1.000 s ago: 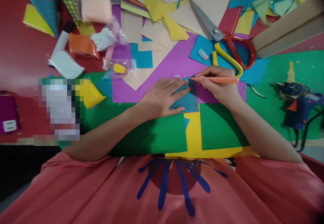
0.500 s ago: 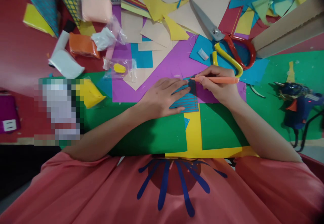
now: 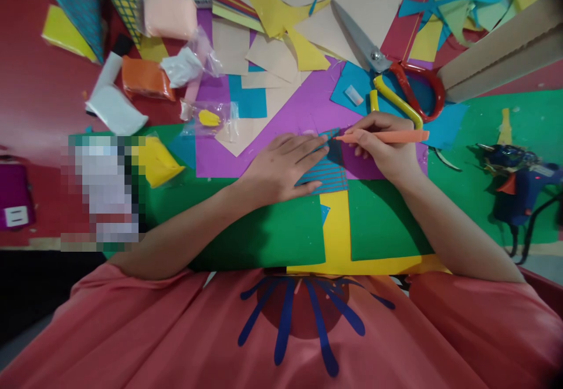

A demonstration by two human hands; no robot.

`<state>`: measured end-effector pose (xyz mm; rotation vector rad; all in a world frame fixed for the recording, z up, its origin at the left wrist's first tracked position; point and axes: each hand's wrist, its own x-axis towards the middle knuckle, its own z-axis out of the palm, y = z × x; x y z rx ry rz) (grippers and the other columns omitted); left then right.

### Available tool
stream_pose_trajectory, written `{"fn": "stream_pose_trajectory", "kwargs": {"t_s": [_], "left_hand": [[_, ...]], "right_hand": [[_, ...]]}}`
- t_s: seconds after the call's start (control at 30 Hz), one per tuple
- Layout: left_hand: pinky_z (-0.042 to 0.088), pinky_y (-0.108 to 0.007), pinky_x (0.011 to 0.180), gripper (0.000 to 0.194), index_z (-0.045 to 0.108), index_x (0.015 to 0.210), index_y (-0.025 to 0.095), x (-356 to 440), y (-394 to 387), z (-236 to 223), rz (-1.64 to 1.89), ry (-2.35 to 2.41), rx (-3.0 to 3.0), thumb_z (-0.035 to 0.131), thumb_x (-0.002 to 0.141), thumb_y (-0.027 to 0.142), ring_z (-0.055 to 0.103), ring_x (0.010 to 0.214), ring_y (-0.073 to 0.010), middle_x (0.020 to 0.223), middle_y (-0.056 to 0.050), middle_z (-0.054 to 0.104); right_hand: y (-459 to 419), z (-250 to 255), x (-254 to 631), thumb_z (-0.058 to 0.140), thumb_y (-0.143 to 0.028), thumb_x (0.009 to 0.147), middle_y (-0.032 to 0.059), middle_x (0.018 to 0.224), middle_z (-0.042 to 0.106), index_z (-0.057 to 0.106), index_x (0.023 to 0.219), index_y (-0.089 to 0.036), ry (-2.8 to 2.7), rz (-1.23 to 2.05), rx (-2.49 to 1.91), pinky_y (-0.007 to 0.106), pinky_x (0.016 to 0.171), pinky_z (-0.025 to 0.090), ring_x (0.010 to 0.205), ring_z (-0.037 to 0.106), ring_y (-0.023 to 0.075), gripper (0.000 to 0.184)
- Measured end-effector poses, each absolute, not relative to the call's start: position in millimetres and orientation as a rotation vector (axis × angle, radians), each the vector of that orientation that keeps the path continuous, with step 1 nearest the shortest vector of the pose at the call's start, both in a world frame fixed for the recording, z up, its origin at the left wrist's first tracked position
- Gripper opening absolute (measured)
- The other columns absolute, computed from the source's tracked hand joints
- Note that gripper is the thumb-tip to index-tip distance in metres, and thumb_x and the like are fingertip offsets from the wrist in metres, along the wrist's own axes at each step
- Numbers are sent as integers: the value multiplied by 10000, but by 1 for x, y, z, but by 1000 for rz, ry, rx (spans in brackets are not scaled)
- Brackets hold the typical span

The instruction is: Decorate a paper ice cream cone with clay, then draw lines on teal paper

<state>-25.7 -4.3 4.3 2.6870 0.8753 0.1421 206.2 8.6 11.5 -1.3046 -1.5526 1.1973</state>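
Note:
My left hand [image 3: 281, 166] lies flat with spread fingers on a small blue paper piece [image 3: 328, 172] ruled with dark lines. That piece rests on a purple sheet [image 3: 303, 113] and a green sheet [image 3: 264, 230]. My right hand [image 3: 387, 148] is closed around an orange pen [image 3: 387, 137], held nearly level, with its tip at the blue piece's top edge, close to my left fingertips. A yellow strip [image 3: 336, 225] runs below the blue piece.
Large scissors [image 3: 396, 78] with red and yellow handles lie beyond my right hand. A blue glue gun [image 3: 516, 181] sits at the right. Clay packets [image 3: 145, 78], paper cones [image 3: 83, 7] and coloured paper scraps crowd the far side. A cardboard strip [image 3: 501, 48] lies top right.
The pen and my right hand have shifted slightly to the right and up along the blue piece's top edge. My left hand stays pressed on the piece.

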Motion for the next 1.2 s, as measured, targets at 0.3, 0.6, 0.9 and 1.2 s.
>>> {"fn": "stream_pose_trajectory", "kwargs": {"t_s": [0.3, 0.6, 0.9, 1.2], "left_hand": [[281, -438, 1189, 538, 434, 1454, 150, -26, -1, 4, 91, 910, 2652, 411, 991, 424, 376, 1443, -259, 1542, -131, 421], [260, -419, 1199, 544, 405, 1469, 173, -27, 0, 3, 60, 917, 2642, 438, 983, 417, 357, 1452, -249, 1561, -107, 396], [281, -452, 1194, 549, 426, 1459, 154, -28, 0, 1, 116, 899, 2634, 436, 981, 423, 374, 1443, -266, 1543, -125, 421], [285, -472, 1202, 477, 439, 1453, 164, -29, 2, 2, 214, 975, 2652, 389, 1010, 336, 339, 1466, -278, 1567, -131, 377]], "right_hand": [[7, 11, 207, 700, -359, 827, -4, 652, 668, 695, 724, -226, -1630, 1151, -1333, 273, 496, 424, 553, 579, 121, 169], [9, 9, 209, 691, -342, 826, 8, 659, 686, 686, 708, -216, -1741, 1073, -1338, 278, 511, 437, 574, 596, 137, 172], [11, 11, 207, 668, -245, 791, 3, 631, 676, 658, 611, -201, -1699, 1177, -1292, 261, 525, 455, 578, 603, 130, 186], [7, 12, 206, 675, -418, 847, -7, 649, 667, 723, 809, -211, -1513, 1218, -1287, 253, 464, 427, 489, 553, 95, 216]]}}
